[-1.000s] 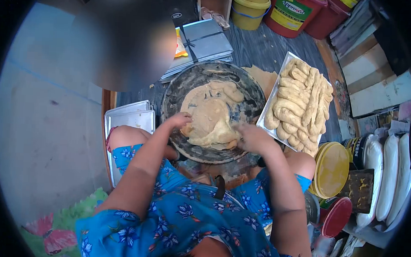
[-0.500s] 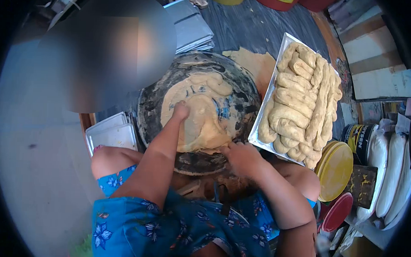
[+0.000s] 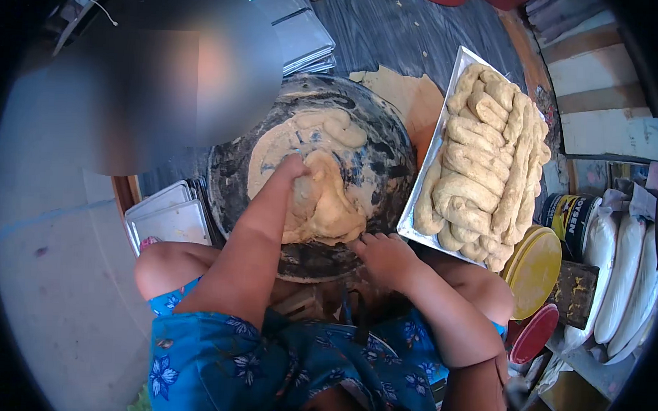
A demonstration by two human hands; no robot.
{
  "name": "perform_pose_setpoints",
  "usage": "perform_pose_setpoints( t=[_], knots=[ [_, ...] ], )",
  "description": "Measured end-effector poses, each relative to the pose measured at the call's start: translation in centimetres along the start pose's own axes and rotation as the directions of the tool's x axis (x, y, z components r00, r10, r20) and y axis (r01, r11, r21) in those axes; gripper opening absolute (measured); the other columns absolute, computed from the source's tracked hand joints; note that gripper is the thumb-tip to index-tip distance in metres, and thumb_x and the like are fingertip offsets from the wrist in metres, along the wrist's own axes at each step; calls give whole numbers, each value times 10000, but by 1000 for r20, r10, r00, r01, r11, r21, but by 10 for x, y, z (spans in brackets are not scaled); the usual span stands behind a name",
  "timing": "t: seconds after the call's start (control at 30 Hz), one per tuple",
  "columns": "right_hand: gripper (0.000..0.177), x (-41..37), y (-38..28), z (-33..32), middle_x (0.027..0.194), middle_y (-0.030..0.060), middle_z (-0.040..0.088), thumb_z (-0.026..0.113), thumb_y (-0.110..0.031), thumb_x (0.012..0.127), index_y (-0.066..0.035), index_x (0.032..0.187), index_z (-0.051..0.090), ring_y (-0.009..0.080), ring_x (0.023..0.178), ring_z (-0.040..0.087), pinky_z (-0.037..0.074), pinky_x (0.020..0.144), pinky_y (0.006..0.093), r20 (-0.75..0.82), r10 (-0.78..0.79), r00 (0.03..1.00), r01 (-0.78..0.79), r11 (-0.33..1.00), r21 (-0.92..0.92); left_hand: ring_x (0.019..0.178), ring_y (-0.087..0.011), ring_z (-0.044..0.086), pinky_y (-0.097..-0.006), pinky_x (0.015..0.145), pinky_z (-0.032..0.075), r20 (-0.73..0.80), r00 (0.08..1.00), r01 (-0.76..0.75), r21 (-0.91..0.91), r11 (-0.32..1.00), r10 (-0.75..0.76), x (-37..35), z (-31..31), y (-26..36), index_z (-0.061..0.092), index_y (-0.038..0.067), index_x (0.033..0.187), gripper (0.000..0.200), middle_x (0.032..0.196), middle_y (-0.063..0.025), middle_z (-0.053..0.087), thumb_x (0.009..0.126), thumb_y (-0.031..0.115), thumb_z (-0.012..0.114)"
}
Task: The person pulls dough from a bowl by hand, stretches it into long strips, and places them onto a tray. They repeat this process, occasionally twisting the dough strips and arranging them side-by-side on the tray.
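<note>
A mass of soft pale dough point(image 3: 332, 206) lies in a wide dark round basin point(image 3: 229, 169), folded up on its left side. My left hand point(image 3: 295, 166) is closed on the dough's upper left edge; its fingertips are hidden. At the lower right rim, my right hand point(image 3: 381, 258) curls over the basin, its fingertips close to the dough's lower edge. A smaller coil of dough point(image 3: 339, 126) sits toward the far side of the basin, amid smeared flour.
To the right, a metal tray point(image 3: 426, 176) bears thick dough strands. Flat metal trays point(image 3: 299, 30) are stacked behind, with more trays point(image 3: 170, 218) at left. Yellow lids point(image 3: 537, 274), a red lid point(image 3: 535, 334) and a paint bucket point(image 3: 571, 217) stand at right. Another person's blurred figure is at upper left.
The dough's left side has been lifted and folded inward, with my left hand slightly higher. My right hand has curled in more at the rim. The view has shifted a little.
</note>
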State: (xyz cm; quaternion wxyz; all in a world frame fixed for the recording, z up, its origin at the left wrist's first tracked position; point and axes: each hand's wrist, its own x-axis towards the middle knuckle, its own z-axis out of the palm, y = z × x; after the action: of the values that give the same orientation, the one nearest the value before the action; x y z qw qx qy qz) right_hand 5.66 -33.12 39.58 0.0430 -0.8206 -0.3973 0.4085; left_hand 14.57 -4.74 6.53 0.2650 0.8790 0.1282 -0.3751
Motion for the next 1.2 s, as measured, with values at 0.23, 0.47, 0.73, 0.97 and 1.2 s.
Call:
perform_pose_setpoints(
  t=[0.23,0.47,0.73,0.97,1.2],
  knots=[
    [356,-1,-2,10,1099,163,578,490,-169,841,-77,1185,510,327,999,599,440,861,447,-51,10,999,-11,1000,-4,955,-326,619,-397,833,478,-112,984,-128,103,986,139,-73,-16,28,635,38,1043,486,1011,-191,645,664,341,670],
    [371,-9,-10,7,1100,145,576,565,-219,824,-89,1168,515,318,1028,584,445,857,458,-56,14,998,-13,1000,14,782,-329,647,-403,696,495,-179,955,-258,-110,960,236,-91,-52,13,657,14,901,352,846,-196,665,664,272,617],
    [420,-13,-9,5,1098,134,578,632,-268,789,-83,1150,520,312,1025,586,459,844,441,-56,18,998,-18,1000,-4,658,-266,636,-383,620,489,49,982,-190,183,965,184,-110,-139,81,664,-28,745,302,723,-178,655,672,251,576],
    [372,-8,-9,4,1052,136,603,623,-217,768,-66,1098,544,317,988,603,476,829,438,-74,16,997,-13,999,49,632,-302,618,-414,595,474,-57,918,-344,385,857,393,-70,-145,147,649,-61,702,287,716,-212,638,660,208,555],
    [458,1,-5,-3,1050,149,591,615,-274,784,-95,1192,512,325,969,599,448,832,441,-67,-16,998,15,1000,-14,581,-220,595,-381,555,462,15,812,-584,51,810,584,-68,-109,227,683,-1,778,245,674,-141,624,731,225,601]
  ],
)
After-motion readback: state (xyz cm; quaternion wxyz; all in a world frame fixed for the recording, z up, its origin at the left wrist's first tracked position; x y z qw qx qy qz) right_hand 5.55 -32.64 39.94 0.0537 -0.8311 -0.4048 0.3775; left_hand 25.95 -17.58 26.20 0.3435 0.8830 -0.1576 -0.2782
